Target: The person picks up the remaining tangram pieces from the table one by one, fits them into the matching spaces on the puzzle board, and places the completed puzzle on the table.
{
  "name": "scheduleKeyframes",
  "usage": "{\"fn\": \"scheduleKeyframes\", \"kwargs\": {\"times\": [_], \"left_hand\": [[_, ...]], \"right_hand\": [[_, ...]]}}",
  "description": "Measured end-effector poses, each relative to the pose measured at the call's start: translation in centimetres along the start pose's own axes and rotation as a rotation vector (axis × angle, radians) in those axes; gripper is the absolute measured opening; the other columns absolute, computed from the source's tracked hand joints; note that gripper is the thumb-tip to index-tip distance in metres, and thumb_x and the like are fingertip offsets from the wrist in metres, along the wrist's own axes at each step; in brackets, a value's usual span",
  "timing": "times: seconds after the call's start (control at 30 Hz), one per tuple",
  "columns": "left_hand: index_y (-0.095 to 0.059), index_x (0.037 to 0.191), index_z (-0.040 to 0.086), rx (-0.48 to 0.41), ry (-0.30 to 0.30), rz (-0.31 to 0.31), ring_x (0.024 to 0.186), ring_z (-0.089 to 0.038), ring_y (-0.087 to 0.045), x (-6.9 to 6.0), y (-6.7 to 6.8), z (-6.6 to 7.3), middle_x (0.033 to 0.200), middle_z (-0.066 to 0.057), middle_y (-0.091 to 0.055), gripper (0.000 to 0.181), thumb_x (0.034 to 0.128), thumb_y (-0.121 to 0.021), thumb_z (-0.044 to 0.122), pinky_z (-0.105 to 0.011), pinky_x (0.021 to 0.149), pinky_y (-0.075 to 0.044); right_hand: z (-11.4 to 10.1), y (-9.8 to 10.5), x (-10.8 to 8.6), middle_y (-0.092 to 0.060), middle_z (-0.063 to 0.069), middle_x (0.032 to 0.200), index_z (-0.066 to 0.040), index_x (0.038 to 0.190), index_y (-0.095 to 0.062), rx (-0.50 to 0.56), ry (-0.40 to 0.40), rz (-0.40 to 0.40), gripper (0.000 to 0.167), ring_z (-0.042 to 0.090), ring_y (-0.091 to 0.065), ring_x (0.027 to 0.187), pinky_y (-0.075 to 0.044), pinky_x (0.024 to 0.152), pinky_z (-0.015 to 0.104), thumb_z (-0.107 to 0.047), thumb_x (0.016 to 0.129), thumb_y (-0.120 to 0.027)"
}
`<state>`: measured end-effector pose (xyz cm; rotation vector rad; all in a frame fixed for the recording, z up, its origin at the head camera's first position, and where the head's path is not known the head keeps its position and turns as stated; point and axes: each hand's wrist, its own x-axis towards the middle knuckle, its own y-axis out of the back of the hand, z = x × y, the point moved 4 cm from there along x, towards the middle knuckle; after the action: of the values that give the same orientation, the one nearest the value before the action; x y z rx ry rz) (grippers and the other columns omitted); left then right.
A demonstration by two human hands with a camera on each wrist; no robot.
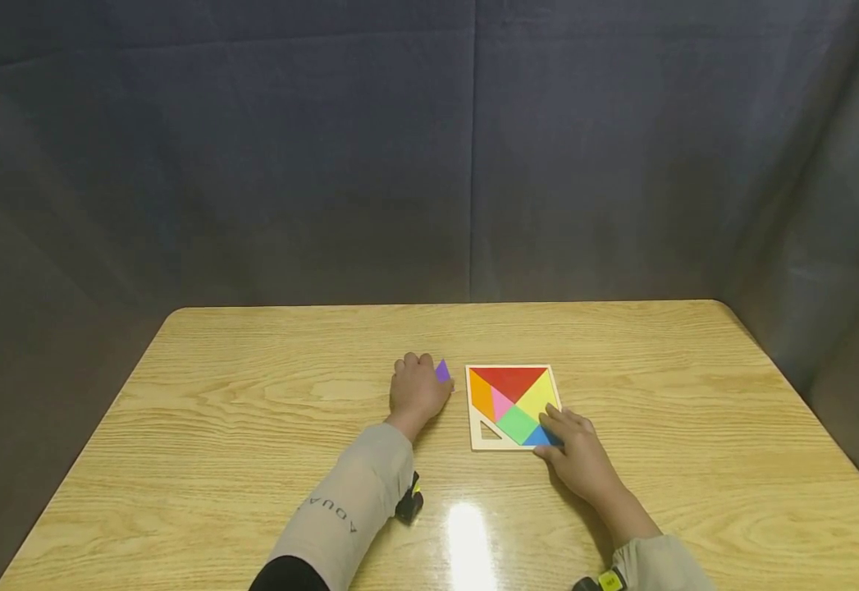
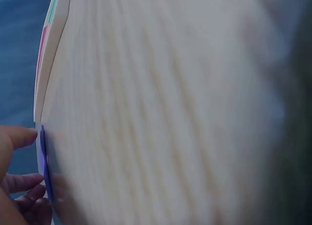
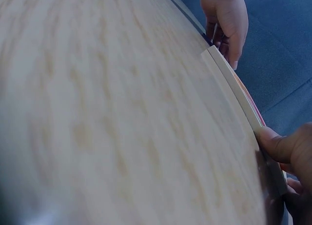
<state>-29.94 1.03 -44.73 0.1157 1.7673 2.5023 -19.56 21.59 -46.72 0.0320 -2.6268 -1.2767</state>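
Observation:
A purple triangle tile (image 1: 441, 371) lies on the table under my left hand (image 1: 418, 389). My thumb and fingertips are at its edges, as the left wrist view shows with the purple tile (image 2: 47, 171) edge-on beside the fingers (image 2: 29, 180); part of it is covered. To its right is a square wooden tangram tray (image 1: 477, 444) with red, orange, pink, yellow, green and blue tiles set in it. One triangular gap (image 1: 490, 432) shows at its near left corner. My right hand (image 1: 581, 453) holds the tray's near right corner, the thumb (image 3: 273, 142) on its edge, partly hiding the blue tile.
The wooden table (image 1: 252, 394) extends around the tray on all sides. Dark grey curtains (image 1: 326, 164) hang behind it and at both sides. A bright reflection lies on the tabletop near me.

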Motion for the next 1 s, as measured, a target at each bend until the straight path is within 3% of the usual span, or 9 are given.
{"fn": "scheduleKeyframes", "kwargs": {"times": [0.43,0.67,1.0], "left_hand": [[-0.050,0.108,-0.004,-0.011,-0.006,-0.038,0.089,-0.026,-0.039,-0.09,-0.24,0.44,0.094,-0.013,-0.043,0.053,0.0758,-0.062,0.037,-0.034,0.076,-0.037],[-0.049,0.107,-0.005,-0.015,0.033,-0.062,0.091,-0.025,-0.039,0.05,-0.47,0.60,0.095,-0.013,-0.043,0.053,0.0746,-0.064,0.034,-0.034,0.077,-0.039],[-0.045,0.110,-0.003,-0.132,0.040,-0.069,0.088,-0.027,-0.045,0.14,-0.13,0.81,0.094,-0.016,-0.047,0.053,0.0709,-0.068,0.023,-0.038,0.072,-0.043]], "right_hand": [[-0.19,0.10,0.05,-0.042,0.023,0.123,0.010,0.114,-0.050,0.009,-0.005,0.002,0.045,0.040,-0.030,0.115,-0.026,0.091,0.051,-0.008,0.075,-0.065],[-0.05,0.03,0.07,-0.042,0.023,0.123,0.010,0.114,-0.050,0.015,-0.009,-0.003,0.045,0.041,-0.029,0.115,-0.026,0.092,0.051,-0.008,0.075,-0.064],[0.02,0.17,0.03,-0.041,0.022,0.124,0.010,0.114,-0.049,0.011,-0.014,-0.003,0.045,0.040,-0.029,0.115,-0.025,0.092,0.051,-0.008,0.075,-0.064]]}}
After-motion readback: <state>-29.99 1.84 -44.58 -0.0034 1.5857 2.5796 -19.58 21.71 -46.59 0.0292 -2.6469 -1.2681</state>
